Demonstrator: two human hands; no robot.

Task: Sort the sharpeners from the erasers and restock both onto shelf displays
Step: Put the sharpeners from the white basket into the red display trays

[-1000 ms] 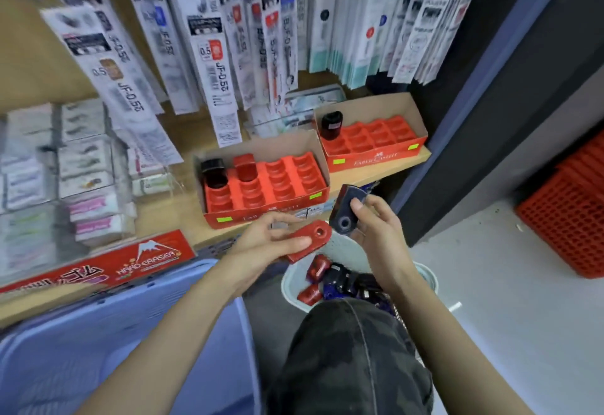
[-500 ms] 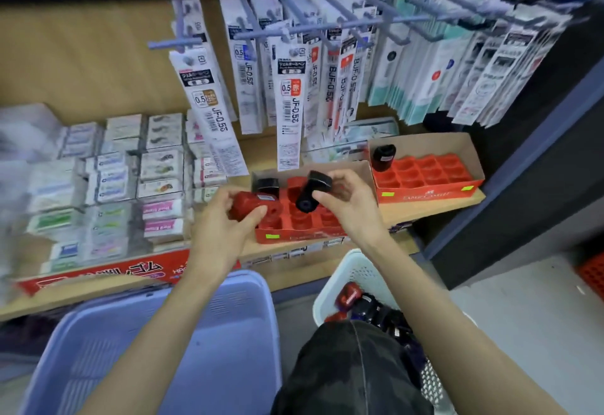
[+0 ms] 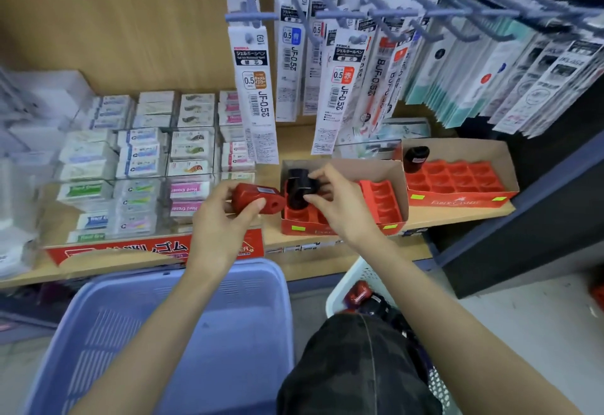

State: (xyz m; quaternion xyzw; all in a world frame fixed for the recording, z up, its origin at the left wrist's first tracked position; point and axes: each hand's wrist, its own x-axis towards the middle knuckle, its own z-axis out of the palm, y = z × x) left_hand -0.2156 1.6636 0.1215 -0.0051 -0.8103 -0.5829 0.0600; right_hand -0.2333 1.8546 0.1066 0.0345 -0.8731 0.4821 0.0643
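Observation:
My left hand (image 3: 219,222) grips a red sharpener (image 3: 256,199) just left of the near red display tray (image 3: 385,200) on the shelf. My right hand (image 3: 340,205) pinches a black sharpener (image 3: 299,191) and holds it over the tray's left slots. A second red tray (image 3: 457,182) stands further right with one black sharpener (image 3: 415,158) in its back left corner. Boxed erasers (image 3: 143,156) fill clear bins on the left of the shelf. More loose sharpeners (image 3: 362,298) lie in a white basket (image 3: 346,284) by my knee.
An empty lilac basket (image 3: 183,342) sits below the shelf on the left. Pen refill packs (image 3: 340,84) hang from hooks above the trays. The wooden shelf edge (image 3: 327,261) runs across; a dark cabinet side (image 3: 536,205) and grey floor are at the right.
Both hands rose from the white basket to the shelf, carrying the sharpeners. The right hand has lowered the black one to the left slots of the near tray.

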